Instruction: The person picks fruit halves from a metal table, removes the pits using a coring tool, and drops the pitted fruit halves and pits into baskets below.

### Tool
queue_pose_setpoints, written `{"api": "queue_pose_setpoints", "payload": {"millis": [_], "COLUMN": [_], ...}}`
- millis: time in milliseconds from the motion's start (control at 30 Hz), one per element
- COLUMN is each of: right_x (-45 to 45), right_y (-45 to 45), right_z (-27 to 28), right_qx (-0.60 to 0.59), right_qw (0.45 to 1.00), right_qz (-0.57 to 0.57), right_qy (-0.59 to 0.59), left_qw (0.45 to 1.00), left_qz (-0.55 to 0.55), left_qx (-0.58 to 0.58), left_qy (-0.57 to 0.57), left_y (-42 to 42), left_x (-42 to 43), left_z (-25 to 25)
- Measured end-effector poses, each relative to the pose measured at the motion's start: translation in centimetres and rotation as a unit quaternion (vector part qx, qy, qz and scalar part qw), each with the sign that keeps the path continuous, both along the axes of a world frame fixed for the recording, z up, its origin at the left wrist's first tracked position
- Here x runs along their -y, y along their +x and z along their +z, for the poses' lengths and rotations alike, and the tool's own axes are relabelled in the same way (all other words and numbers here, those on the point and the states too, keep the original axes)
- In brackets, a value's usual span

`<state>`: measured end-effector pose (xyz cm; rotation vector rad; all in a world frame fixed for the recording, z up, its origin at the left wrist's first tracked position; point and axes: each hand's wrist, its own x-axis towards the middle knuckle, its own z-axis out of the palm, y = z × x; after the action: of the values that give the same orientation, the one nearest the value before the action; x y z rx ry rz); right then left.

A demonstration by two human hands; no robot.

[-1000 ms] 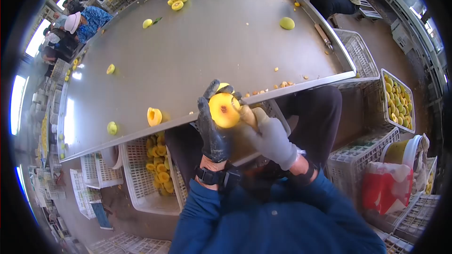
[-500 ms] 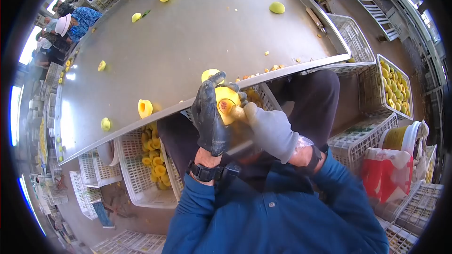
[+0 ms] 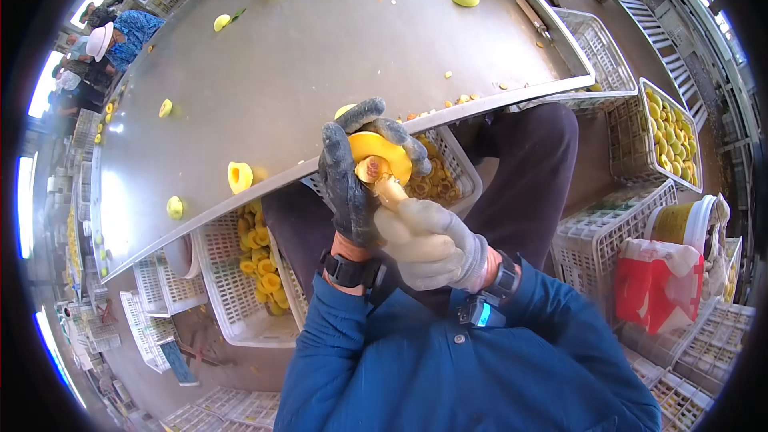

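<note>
Just past the table's near edge, my left hand (image 3: 346, 180), in a dark, stained glove, cups a yellow peach half (image 3: 382, 152) with its cut face towards me. A reddish-brown pit (image 3: 370, 169) shows at the lower left of that face. My right hand (image 3: 432, 244), in a pale glove, is closed around a short pitting tool (image 3: 390, 190), whose tip meets the fruit beside the pit. The tool's working end is mostly hidden. Behind my left fingers, another peach half (image 3: 344, 110) lies on the metal table (image 3: 264, 88), partly covered.
More peach halves (image 3: 240, 177) and a wooden-handled tool (image 3: 534, 18) lie on the table. Below its edge stand a crate (image 3: 228, 304) of peach halves and one (image 3: 472, 180) of pits or scraps. Crates, a bucket (image 3: 680, 220) and a red bag (image 3: 660, 288) are at right. People (image 3: 132, 36) work far left.
My right hand has moved left and down and turned, bringing its tool to the pit's lower side. The pit now sits nearer the peach half's edge. The co-worker's gloved hand at top right has left view.
</note>
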<state>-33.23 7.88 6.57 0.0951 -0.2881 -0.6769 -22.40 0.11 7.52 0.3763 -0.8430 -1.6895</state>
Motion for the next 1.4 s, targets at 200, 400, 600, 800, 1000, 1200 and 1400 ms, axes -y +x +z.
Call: {"api": "queue_pose_setpoints", "payload": {"millis": [200, 400, 600, 800, 1000, 1200, 1400], "right_x": [0.1, 2.2, 2.4, 3.2, 3.6, 3.1, 7.6], "right_y": [-1.5, -3.1, -2.6, -1.6, -3.7, -5.5, -4.9], "right_z": [-2.1, -7.0, -3.9, -2.0, -4.1, -5.5, -1.8], "right_qx": [-0.035, -0.861, -0.836, -0.806, -0.836, -0.847, -0.835], "right_qw": [0.990, 0.187, 0.290, 0.320, 0.379, 0.296, 0.321], "right_qz": [-0.067, -0.216, -0.290, -0.311, -0.218, -0.239, -0.356], "right_qy": [-0.119, -0.421, -0.364, -0.389, -0.331, -0.370, -0.271], "left_qw": [0.989, 0.599, 0.946, 0.731, 0.550, 0.661, 0.810], "left_qz": [0.128, 0.252, 0.208, 0.428, 0.353, 0.036, 0.007], "left_qx": [0.073, 0.645, 0.248, 0.504, 0.687, 0.707, 0.572], "left_qy": [0.031, -0.402, 0.010, -0.167, -0.317, -0.249, -0.127], "left_y": [0.9, 5.5, 4.7, 14.4, 14.4, 6.8, 5.2], "left_x": [0.0, 0.3, 0.8, 0.4, 5.0, 12.9, 11.7], "left_z": [-0.5, -2.2, -1.6, -2.5, -0.1, -7.2, -2.8]}}
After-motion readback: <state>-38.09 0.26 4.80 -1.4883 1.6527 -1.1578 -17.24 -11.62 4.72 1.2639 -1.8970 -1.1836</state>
